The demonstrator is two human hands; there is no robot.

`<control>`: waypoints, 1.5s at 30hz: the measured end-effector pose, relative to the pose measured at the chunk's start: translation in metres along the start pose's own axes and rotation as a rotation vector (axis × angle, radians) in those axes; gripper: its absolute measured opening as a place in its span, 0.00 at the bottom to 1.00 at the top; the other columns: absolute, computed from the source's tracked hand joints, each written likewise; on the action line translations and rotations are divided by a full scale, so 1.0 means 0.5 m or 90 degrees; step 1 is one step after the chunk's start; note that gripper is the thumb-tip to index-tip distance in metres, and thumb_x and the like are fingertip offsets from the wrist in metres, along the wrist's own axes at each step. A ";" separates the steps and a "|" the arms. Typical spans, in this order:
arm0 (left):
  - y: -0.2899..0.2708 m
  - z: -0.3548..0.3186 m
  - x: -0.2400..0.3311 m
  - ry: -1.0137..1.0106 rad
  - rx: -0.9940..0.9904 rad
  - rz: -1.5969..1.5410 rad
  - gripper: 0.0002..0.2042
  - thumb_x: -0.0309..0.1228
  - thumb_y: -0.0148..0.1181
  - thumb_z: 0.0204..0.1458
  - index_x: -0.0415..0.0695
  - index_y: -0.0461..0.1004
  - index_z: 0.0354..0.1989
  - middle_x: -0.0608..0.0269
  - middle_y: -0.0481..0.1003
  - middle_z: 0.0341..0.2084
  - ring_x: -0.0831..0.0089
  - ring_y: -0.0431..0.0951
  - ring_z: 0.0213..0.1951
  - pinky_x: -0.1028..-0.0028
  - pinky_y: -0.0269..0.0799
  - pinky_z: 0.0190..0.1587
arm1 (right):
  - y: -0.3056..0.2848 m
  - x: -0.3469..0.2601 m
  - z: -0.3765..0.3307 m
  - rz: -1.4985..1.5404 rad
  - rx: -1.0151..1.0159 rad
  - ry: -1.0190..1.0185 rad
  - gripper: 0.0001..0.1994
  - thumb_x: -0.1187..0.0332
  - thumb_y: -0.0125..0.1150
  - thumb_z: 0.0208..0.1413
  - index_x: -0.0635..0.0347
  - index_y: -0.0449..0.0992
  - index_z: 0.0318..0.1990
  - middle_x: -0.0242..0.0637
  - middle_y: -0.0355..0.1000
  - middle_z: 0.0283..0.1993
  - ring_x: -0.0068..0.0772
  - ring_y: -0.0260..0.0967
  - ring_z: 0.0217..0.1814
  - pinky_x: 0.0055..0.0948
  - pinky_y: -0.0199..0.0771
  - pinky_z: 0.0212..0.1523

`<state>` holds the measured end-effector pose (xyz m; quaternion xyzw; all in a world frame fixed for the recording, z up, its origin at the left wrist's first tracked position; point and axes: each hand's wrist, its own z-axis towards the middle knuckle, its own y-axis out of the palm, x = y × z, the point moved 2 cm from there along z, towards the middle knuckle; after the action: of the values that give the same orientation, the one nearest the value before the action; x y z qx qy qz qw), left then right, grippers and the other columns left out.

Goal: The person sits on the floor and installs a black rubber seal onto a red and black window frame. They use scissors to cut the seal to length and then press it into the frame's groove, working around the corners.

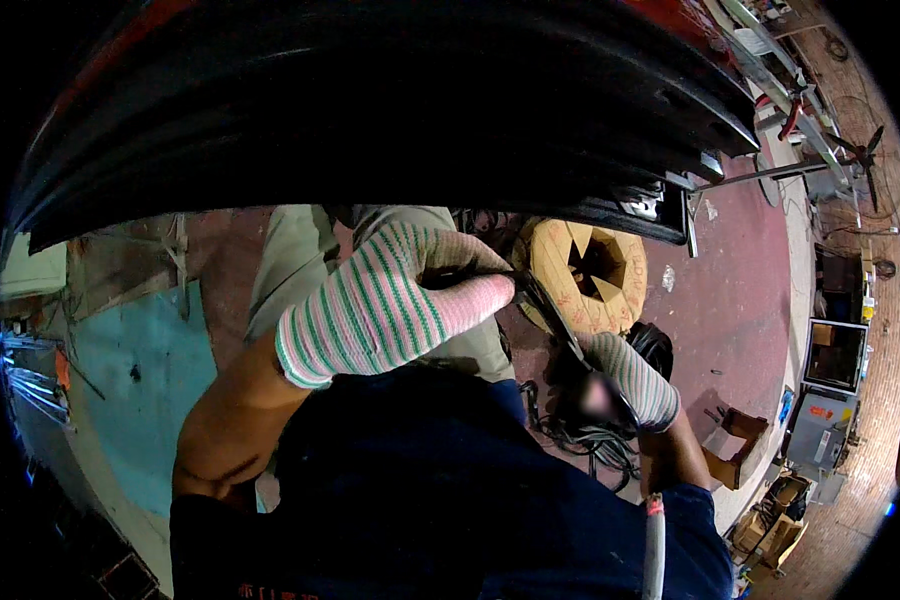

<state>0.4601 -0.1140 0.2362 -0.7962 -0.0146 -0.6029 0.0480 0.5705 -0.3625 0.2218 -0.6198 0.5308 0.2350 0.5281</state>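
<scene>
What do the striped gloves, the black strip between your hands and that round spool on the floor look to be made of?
Gloves, on the left hand and right hand: knitted fabric, shown by ribbed green, pink and white stripes. Black strip: likely rubber or plastic cable, dull and bending; hard to tell. Spool: seemingly pale unfinished wood, its end built of boards.

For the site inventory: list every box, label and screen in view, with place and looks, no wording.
Screen: right edge, dark rectangle in a pale frame.
Grey cabinet: below the screen, boxy, small red mark.
Cardboard boxes: lower right floor, open, brown.
Label: on the black bundle's end, small, white.
</scene>
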 end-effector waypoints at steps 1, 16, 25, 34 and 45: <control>-0.001 -0.001 0.001 -0.020 -0.007 -0.003 0.08 0.31 0.62 0.54 0.41 0.81 0.37 0.65 0.81 0.31 0.78 0.78 0.36 0.76 0.73 0.43 | 0.000 -0.008 0.001 0.014 0.002 0.008 0.32 0.44 0.59 0.54 0.71 0.71 0.49 0.52 0.73 0.34 0.52 0.72 0.38 0.41 0.71 0.43; -0.013 -0.009 -0.022 0.162 0.013 0.110 0.13 0.38 0.63 0.56 0.40 0.81 0.40 0.58 0.81 0.33 0.70 0.81 0.37 0.73 0.77 0.43 | 0.042 0.004 0.000 0.159 -0.005 0.121 0.25 0.49 0.65 0.51 0.67 0.73 0.38 0.45 0.69 0.26 0.41 0.66 0.28 0.35 0.69 0.36; -0.006 -0.011 -0.011 0.042 0.019 0.016 0.09 0.31 0.63 0.54 0.38 0.81 0.37 0.61 0.82 0.32 0.75 0.81 0.37 0.75 0.75 0.44 | 0.041 -0.001 0.001 0.069 0.003 0.023 0.20 0.53 0.65 0.53 0.66 0.74 0.36 0.45 0.67 0.22 0.41 0.60 0.23 0.35 0.68 0.30; 0.001 0.006 -0.007 -0.018 -0.023 0.065 0.09 0.32 0.62 0.54 0.38 0.81 0.35 0.62 0.82 0.31 0.77 0.80 0.35 0.76 0.74 0.42 | 0.056 0.000 -0.013 0.113 0.106 0.012 0.18 0.57 0.67 0.51 0.66 0.72 0.31 0.44 0.64 0.19 0.42 0.53 0.21 0.34 0.65 0.27; 0.010 0.024 0.017 -0.003 -0.072 0.102 0.11 0.33 0.63 0.54 0.36 0.80 0.36 0.60 0.82 0.31 0.76 0.79 0.35 0.76 0.74 0.42 | 0.084 0.069 -0.031 0.163 0.068 0.000 0.32 0.38 0.62 0.52 0.66 0.71 0.34 0.47 0.66 0.21 0.52 0.63 0.24 0.38 0.67 0.29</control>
<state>0.4744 -0.1183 0.2409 -0.7976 0.0831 -0.5953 0.0508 0.5397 -0.3857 0.1804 -0.5176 0.6174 0.2720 0.5262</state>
